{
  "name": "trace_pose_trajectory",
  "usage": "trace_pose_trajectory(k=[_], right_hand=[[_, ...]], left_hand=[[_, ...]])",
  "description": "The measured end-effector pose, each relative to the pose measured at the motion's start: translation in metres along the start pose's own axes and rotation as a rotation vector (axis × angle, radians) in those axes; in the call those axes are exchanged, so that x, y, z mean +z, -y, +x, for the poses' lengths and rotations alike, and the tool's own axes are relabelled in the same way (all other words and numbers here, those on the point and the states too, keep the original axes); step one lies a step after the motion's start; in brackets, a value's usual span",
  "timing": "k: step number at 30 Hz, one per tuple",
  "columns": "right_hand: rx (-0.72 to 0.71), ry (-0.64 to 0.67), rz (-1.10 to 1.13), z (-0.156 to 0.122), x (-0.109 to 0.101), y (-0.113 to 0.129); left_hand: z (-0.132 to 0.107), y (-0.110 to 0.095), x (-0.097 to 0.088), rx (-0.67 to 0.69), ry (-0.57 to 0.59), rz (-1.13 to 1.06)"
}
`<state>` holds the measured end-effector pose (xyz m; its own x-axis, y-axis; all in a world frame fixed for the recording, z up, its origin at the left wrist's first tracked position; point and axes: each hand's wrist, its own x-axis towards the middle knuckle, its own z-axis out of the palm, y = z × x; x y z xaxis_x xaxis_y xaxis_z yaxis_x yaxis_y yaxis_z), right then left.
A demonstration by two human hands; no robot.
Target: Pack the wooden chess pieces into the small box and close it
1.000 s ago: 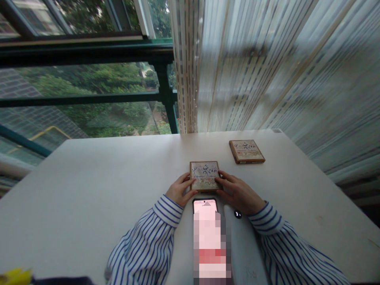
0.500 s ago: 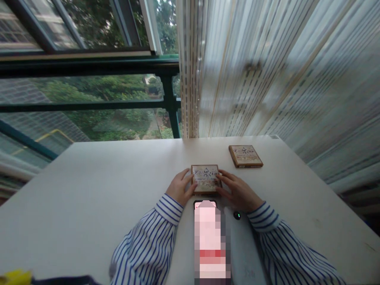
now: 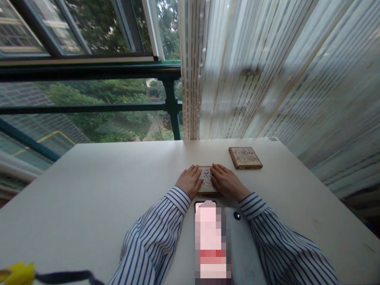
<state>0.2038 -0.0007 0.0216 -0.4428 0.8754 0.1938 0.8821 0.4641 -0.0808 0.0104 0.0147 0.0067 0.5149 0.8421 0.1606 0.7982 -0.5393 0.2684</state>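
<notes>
A flat, square box with a brown edge and dark writing on its pale printed lid lies on the white table. My left hand rests flat over the left part of the lid, fingers stretched forward. Over the right part lies my right hand, its fingers likewise laid flat. Between the hands a strip of the lid shows; the box's sides are covered. Behind and to the right, a second box of similar look lies on its own.
Just in front of the box is a phone with its screen blurred out. Beside it lies a pale, rounded-edge device with a dark round spot. A yellow object with a dark strap is at the lower left. Curtains hang behind the table.
Both hands have moved inward, from gripping the box's left and right edges to lying flat on its lid. The view has shifted slightly.
</notes>
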Motion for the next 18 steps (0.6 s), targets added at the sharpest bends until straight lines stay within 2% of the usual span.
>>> trace_pose_trajectory(k=[7,13,15,18], right_hand=[[-0.002,-0.014,0.056,-0.001,0.004,-0.005],[0.138,-0.032,0.076,-0.006,-0.007,-0.002],[0.180,-0.013,0.088,-0.008,-0.010,-0.001],[0.226,0.048,0.100,-0.009,-0.011,0.001]], left_hand=[[-0.001,0.002,0.004,0.007,-0.053,-0.006],[0.002,0.005,0.010,0.065,-0.117,-0.050],[0.001,0.005,0.011,0.028,-0.166,-0.071],[-0.002,0.003,0.008,-0.153,-0.227,-0.105]])
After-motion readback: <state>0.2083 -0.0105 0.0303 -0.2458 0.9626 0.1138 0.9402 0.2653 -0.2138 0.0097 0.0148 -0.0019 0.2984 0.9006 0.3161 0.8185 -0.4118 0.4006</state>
